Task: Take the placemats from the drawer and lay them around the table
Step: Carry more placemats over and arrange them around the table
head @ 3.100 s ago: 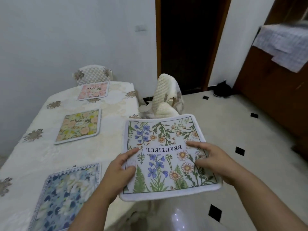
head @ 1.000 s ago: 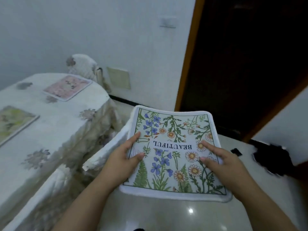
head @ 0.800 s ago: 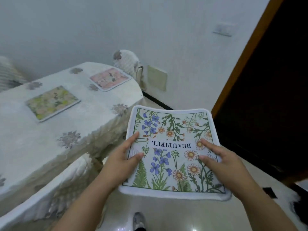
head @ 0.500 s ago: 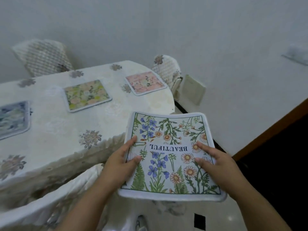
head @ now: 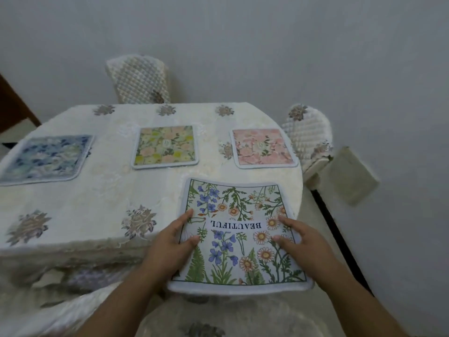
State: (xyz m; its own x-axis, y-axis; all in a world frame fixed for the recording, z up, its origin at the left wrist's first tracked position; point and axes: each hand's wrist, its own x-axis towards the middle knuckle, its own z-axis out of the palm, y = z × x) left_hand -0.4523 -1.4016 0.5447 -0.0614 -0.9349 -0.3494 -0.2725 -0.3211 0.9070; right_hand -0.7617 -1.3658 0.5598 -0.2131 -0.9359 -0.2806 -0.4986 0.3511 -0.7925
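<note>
bare tablecloth (head: 97, 200) at near edge, pink placemat (head: 263, 148) beyond; chair (head: 307, 136) right

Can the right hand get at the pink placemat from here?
Probably, once freed: the right hand grips the daisy placemat, and past that mat only bare tablecloth separates it from the pink placemat.

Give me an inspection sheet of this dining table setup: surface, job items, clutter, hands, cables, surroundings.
Surface: table, cloth-covered, cream, embroidered.
Job's things: blue placemat, yellow placemat and pink placemat lie flat in a row; BEAUTIFUL placemat held over the near right corner.
Clutter: nothing seen.
Grippers: left hand and right hand grip the BEAUTIFUL placemat's sides.
Cables: nothing seen.
Surroundings: far chair, right chair, both covered; white wall.
</note>
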